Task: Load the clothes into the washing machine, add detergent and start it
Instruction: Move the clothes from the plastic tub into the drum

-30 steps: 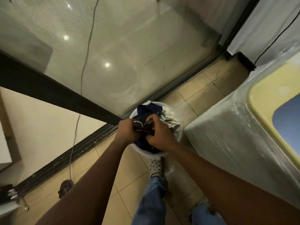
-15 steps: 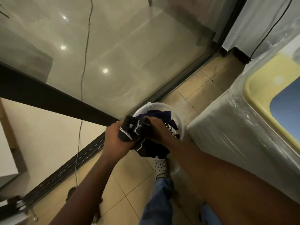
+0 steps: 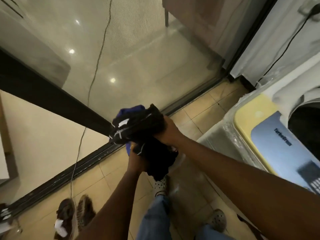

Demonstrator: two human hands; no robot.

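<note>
Clothes [image 3: 138, 127] lifted, bundle hanging downward

A single wide-angle view, worn on the person's head, looks steeply down and forward over both outstretched forearms to the tiled floor [image 3: 90, 184] and the person's own feet. It sits close — the arms fill the lower frame. Ahead and to the left runs a glass sliding door [image 3: 138, 54]; the washing machine [image 3: 270, 142] stands at the right edge, its drum opening seemingly only partly in frame — edges bend and blur.
</note>
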